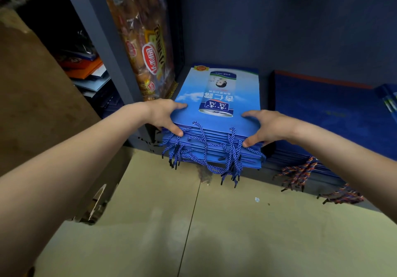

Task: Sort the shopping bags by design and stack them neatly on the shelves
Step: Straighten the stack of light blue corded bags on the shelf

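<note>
A stack of flat light-blue shopping bags (217,113) printed with a drink can lies on the low shelf, its blue rope handles (206,154) hanging over the front edge. My left hand (165,115) grips the stack's near-left corner, thumb on top, fingers against the side. On the near-right corner my right hand (264,128) holds it the same way. To the right lies a stack of dark-blue bags (326,113) with an orange edge and multicoloured rope handles (300,173).
A brown-and-yellow printed bag (146,47) stands upright left of the stack against a grey shelf post (103,40). Orange and blue flat items (86,70) lie in the left bay. Flattened cardboard (193,223) covers the floor in front. More blue bags (390,100) at the far right.
</note>
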